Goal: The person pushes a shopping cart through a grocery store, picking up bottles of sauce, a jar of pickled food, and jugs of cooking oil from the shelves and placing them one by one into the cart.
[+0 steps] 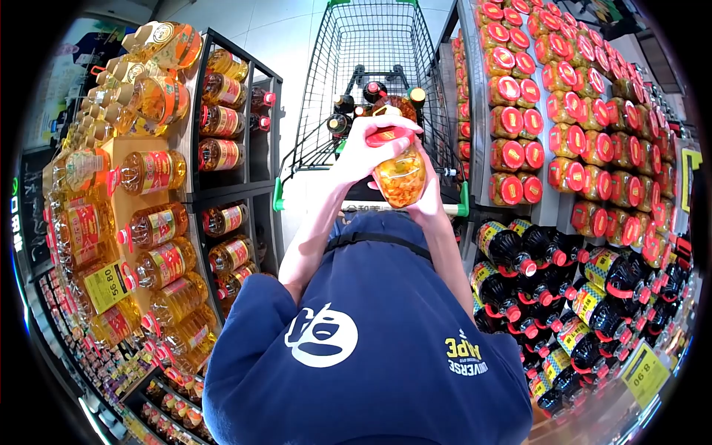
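**Both your hands on the clear, rounded jar [401,180] of orange-yellow contents with a red lid [387,136], its lid end pointing away from you**

On your left, clear plastic bottles of golden oil [163,171] with red caps stack up well apart from your hands. Ahead of you stands the black wire shopping cart [324,81] with green trim; dark bottles [339,124] with differing caps lie or stand in it, beyond the jar.

Your left hand [368,150] arches over the jar from its left, fingers curved across the lid end. The jar sits between your two hands, in front of your chest and over the cart's near end. Its long axis runs from the lid, farther off and slightly left, to the base, nearer you and slightly right. Your right hand [428,187] wraps its right side, and is the nearer one to the base.

Farther right, red-lidded glass jars [507,189] fill a rack, with black-liquid bottles [506,248] below.
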A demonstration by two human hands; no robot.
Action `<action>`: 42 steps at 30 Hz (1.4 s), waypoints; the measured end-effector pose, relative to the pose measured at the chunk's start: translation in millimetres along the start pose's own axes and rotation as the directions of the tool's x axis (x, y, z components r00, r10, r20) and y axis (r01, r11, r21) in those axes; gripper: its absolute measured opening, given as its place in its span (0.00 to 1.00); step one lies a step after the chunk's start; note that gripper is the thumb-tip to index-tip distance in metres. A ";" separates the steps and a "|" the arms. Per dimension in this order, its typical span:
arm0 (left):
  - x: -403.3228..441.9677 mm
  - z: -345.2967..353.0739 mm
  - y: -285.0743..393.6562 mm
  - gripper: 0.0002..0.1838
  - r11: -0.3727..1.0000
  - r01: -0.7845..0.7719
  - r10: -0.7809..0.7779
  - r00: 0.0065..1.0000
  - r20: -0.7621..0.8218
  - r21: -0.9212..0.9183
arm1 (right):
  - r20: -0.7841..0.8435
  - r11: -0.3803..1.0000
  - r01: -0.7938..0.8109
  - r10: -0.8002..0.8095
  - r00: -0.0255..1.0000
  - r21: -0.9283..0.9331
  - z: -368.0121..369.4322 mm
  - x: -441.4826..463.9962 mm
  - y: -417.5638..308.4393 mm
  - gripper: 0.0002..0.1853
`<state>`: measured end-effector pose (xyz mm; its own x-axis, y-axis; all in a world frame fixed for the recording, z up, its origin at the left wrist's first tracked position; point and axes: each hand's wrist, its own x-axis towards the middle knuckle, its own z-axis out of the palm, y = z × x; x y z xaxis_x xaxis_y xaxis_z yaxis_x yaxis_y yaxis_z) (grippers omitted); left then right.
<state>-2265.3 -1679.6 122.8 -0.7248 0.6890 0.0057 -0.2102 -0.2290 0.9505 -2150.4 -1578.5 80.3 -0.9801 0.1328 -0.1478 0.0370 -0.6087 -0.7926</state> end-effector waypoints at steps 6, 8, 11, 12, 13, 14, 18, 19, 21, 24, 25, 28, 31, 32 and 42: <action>2.5 0.7 -10.8 0.10 0.986 0.164 -0.154 0.955 -0.252 0.019 | -0.012 0.879 -0.264 0.292 0.956 0.397 7.3 7.0 -19.0 0.30; 3.8 -2.5 -16.4 0.12 0.976 0.215 -0.201 0.935 -0.292 0.018 | -0.051 0.903 -0.270 0.303 0.952 0.334 8.9 8.3 -18.4 0.32; 2.5 -0.8 -14.7 0.12 0.964 0.264 -0.247 0.920 -0.303 0.015 | -0.032 0.926 -0.340 0.350 0.936 0.164 5.2 9.9 -22.1 0.32; 2.0 -1.6 -15.6 0.14 0.969 0.247 -0.243 0.937 -0.251 -0.016 | -0.024 0.922 -0.342 0.351 0.936 0.180 3.0 9.4 -20.2 0.31; 1.7 -3.4 -17.2 0.17 0.972 0.230 -0.235 0.951 -0.200 -0.047 | -0.014 0.919 -0.344 0.353 0.935 0.195 -1.0 9.0 -16.9 0.31; 1.3 -5.8 -18.1 0.19 0.974 0.214 -0.224 0.963 -0.151 -0.080 | -0.004 0.914 -0.348 0.356 0.934 0.209 -3.1 9.0 -14.7 0.31; 5.2 -11.5 -19.2 0.23 0.879 0.379 -0.418 0.905 -0.082 -0.289 | 0.104 0.772 -0.416 0.421 0.901 0.480 0.2 13.0 -20.4 0.36; 6.0 -12.9 -23.5 0.23 0.872 0.368 -0.407 0.912 -0.060 -0.323 | 0.101 0.762 -0.423 0.432 0.896 0.491 -0.4 12.9 -19.0 0.36; 6.8 -17.0 -36.8 0.23 0.853 0.345 -0.381 0.924 -0.016 -0.391 | 0.094 0.741 -0.434 0.454 0.886 0.513 0.9 13.2 -17.8 0.37; 9.4 -22.1 -47.2 0.24 0.866 0.301 -0.321 0.947 0.017 -0.400 | 0.142 0.728 -0.434 0.428 0.892 0.530 -3.8 14.4 -10.9 0.39; 9.7 -22.3 -48.0 0.24 0.877 0.273 -0.287 0.958 0.024 -0.397 | 0.162 0.696 -0.446 0.437 0.885 0.563 -5.5 14.7 -9.1 0.40; 9.4 -21.4 -47.8 0.23 0.906 0.207 -0.206 0.978 0.041 -0.369 | 0.207 0.617 -0.472 0.452 0.867 0.629 -10.8 14.6 -5.2 0.41; 9.3 -22.7 -48.2 0.22 0.925 0.166 -0.156 0.986 0.057 -0.342 | 0.234 0.600 -0.485 0.449 0.862 0.636 -14.4 16.1 -3.1 0.41; 9.5 -23.7 -50.1 0.22 0.925 0.166 -0.159 0.986 0.049 -0.342 | 0.244 0.600 -0.490 0.446 0.861 0.632 -15.2 17.0 -2.7 0.41; 9.4 -34.6 -67.3 0.22 0.892 0.189 -0.201 0.980 0.015 -0.411 | 0.245 0.652 -0.513 0.461 0.853 0.558 -21.6 27.7 6.4 0.39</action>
<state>-2280.6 -1681.5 48.1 -0.6579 0.7311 -0.1805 -0.5942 -0.3567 0.7210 -2173.0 -1561.8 58.3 -0.8667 -0.3589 -0.3466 0.4179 -0.9017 -0.1111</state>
